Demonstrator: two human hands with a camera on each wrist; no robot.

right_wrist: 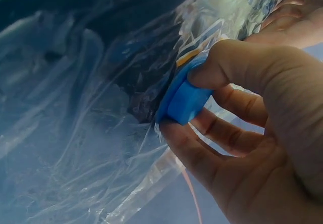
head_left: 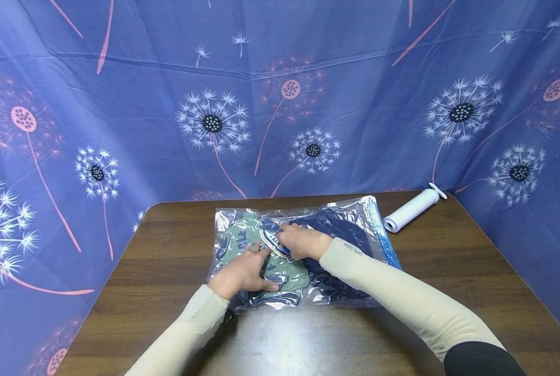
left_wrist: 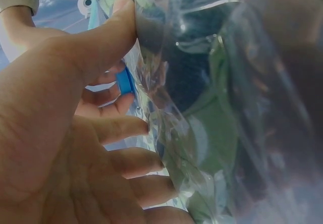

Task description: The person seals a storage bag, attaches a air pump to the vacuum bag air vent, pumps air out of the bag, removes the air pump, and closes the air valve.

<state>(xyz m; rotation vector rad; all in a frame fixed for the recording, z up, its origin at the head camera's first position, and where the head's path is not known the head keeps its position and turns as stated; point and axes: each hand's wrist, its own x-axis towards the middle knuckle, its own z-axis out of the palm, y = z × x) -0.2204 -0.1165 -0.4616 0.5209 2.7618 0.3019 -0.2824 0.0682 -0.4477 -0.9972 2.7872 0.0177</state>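
A clear vacuum storage bag (head_left: 384,235) lies flat on the table with folded clothes inside, a green printed garment (head_left: 239,235) on the left and a dark navy one (head_left: 343,227) on the right. My left hand (head_left: 246,270) rests on the green side, fingers spread against the plastic. Near the bag's middle, my right hand (head_left: 303,241) pinches a round blue valve cap (right_wrist: 189,100) between thumb and fingers. In the head view that hand mostly hides the cap; the left wrist view shows part of the blue cap (left_wrist: 124,80) beyond the left thumb.
A white hand pump (head_left: 411,211) with a T-shaped handle lies at the table's back right, beside the bag's blue zip edge. Behind the brown wooden table (head_left: 167,250) hangs a blue curtain (head_left: 157,104) printed with dandelions.
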